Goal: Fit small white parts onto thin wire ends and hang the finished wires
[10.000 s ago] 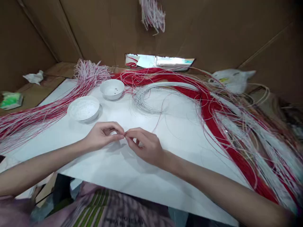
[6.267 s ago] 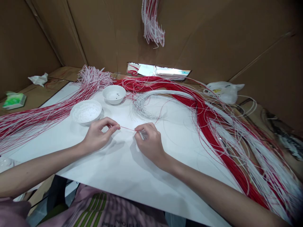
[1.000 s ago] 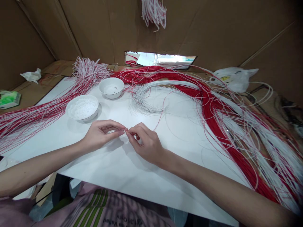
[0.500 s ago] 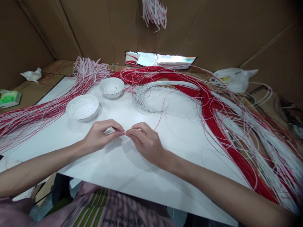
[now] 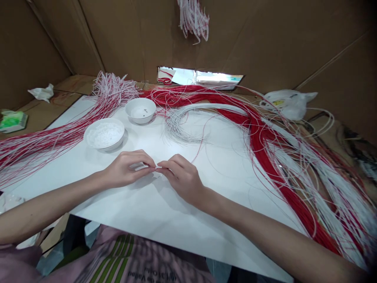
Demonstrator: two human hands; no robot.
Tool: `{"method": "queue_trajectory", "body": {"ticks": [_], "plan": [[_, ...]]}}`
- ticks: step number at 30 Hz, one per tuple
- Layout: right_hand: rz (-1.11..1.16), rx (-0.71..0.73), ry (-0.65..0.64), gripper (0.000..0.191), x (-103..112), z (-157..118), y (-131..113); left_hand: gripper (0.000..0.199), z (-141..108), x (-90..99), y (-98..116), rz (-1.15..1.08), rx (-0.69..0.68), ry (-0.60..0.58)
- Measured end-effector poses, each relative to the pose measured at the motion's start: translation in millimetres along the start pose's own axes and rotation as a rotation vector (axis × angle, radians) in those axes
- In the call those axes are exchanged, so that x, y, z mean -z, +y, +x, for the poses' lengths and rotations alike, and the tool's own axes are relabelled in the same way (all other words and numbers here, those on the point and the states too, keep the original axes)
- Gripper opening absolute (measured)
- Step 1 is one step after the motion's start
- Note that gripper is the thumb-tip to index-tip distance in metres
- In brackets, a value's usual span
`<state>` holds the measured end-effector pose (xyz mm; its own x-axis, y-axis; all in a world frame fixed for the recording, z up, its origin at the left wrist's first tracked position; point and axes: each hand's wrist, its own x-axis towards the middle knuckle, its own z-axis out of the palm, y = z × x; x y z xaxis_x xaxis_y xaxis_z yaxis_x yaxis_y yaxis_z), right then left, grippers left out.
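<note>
Over the white tabletop (image 5: 176, 224), my left hand (image 5: 129, 169) pinches something tiny and whitish between thumb and forefinger. My right hand (image 5: 182, 177) meets it fingertip to fingertip, also pinched; what it grips is too small to name. A thin red cord (image 5: 202, 145) runs on the table just behind my right hand. Behind my left hand stands a white bowl (image 5: 104, 134) filled with small white pieces. A second white bowl (image 5: 140, 111), holding a few dark specks, is beyond it.
Red and white strands (image 5: 55, 131) lie at left. A thick red bundle (image 5: 262, 153) with white cords curves along the back and right. A plastic bag (image 5: 294, 104), crumpled tissue (image 5: 43, 93) and green packet (image 5: 13, 121) sit near the cardboard walls. More strands (image 5: 194, 21) hang above.
The view has shifted slightly. My hands remain together at nearly the same place, with the right fingertips slightly rearranged.
</note>
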<state>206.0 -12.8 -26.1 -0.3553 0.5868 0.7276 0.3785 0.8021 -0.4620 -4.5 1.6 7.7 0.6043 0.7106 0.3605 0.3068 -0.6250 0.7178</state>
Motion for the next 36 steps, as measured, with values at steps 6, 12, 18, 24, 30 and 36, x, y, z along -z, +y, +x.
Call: {"method": "queue_trajectory", "body": {"ticks": [6,12,18,24,30,36], "plan": [[0.001,-0.017,-0.029,0.007,-0.6,-1.8,0.7,0.019,-1.4,2.8,-4.4,-0.019,-0.085,-0.043],[0.008,-0.036,-0.054,0.008,0.1,0.1,-2.2,0.017,-2.3,-0.8,-5.1,0.026,-0.086,0.023],[-0.036,-0.115,-0.011,0.008,0.9,4.5,-4.0,0.011,-0.4,0.0,-2.8,0.080,-0.064,0.087],[0.018,-0.062,-0.030,0.006,1.0,4.6,-4.6,0.012,-1.0,-2.2,-1.9,0.075,-0.093,0.076],[-0.075,-0.295,0.017,0.016,3.2,6.5,-2.2,0.005,1.3,3.4,0.5,0.168,0.051,0.317],[-0.004,-0.415,-0.001,0.031,3.5,6.8,0.6,0.007,0.8,4.3,0.3,0.150,0.097,0.357]]}}
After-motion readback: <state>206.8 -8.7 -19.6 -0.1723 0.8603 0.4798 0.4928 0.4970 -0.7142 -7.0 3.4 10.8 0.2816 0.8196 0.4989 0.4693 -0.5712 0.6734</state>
